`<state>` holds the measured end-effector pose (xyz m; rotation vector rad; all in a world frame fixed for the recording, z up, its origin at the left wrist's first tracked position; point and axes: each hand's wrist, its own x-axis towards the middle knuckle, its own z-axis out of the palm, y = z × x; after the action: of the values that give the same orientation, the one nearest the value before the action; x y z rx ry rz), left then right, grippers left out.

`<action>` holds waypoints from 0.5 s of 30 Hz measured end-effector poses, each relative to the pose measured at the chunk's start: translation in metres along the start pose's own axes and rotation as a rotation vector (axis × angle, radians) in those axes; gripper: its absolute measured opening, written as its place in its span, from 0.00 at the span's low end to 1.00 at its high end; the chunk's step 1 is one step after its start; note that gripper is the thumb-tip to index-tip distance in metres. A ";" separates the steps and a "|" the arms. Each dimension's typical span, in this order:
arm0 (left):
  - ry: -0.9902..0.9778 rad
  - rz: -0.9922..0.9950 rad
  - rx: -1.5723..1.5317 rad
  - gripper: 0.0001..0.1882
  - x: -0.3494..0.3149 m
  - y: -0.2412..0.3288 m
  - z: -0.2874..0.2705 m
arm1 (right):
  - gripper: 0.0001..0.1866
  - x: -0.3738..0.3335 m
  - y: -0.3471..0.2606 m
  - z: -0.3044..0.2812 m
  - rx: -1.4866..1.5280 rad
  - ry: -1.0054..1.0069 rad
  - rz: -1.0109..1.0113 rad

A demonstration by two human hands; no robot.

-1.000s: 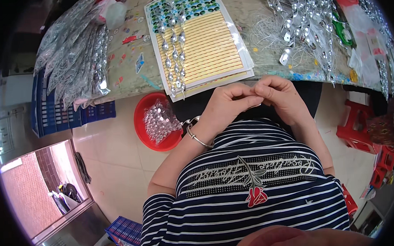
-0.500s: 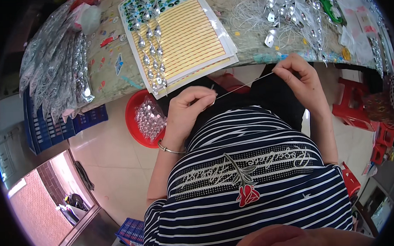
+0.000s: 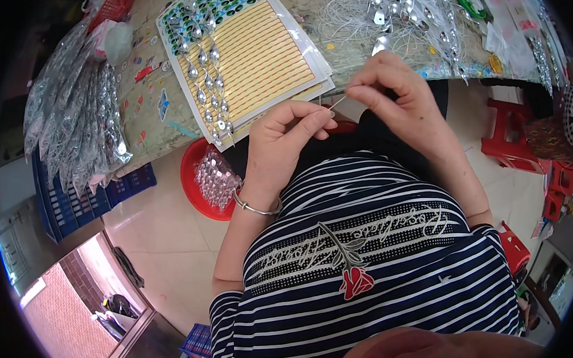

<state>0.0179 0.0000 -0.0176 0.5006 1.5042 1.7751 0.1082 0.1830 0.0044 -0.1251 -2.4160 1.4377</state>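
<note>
Pinched between fingers and thumb, one end of a thin pale strand [image 3: 339, 104] is in my left hand [image 3: 284, 133]. My right hand [image 3: 398, 97] pinches the same strand a short way to the right and slightly farther off. Between the two hands it runs straight, above my lap at the table's near edge. Beyond my left hand, twisted silver strips [image 3: 213, 86] lie in rows over a sheet [image 3: 262, 58] with yellow lines and green oval stickers. Past my right hand are a loose tangle of clear thread [image 3: 347, 19] and more shiny silver pieces [image 3: 397, 4].
Bagged silver strips [image 3: 72, 105] hang over the table's left edge, above blue crates [image 3: 76, 204]. A red basin [image 3: 189, 177] with a bag of shiny pieces [image 3: 216, 179] stands below. Green-handled scissors [image 3: 467, 1] lie at the back right. A red stool [image 3: 508, 134] stands to the right.
My right hand has come left toward my left hand, so the strand between them is much shorter. My left hand has moved slightly right. The view has shifted a little.
</note>
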 end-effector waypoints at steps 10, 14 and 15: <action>-0.018 -0.024 -0.024 0.06 0.003 0.000 0.004 | 0.03 0.002 -0.005 0.001 0.251 0.012 0.117; -0.045 0.005 -0.040 0.06 0.008 0.008 0.009 | 0.03 0.008 -0.010 0.008 0.221 -0.012 0.072; -0.061 0.024 -0.013 0.06 0.008 0.009 0.009 | 0.03 0.008 -0.011 0.009 0.198 -0.018 0.073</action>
<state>0.0163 0.0118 -0.0078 0.5630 1.4492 1.7712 0.0983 0.1722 0.0116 -0.1557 -2.2882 1.7082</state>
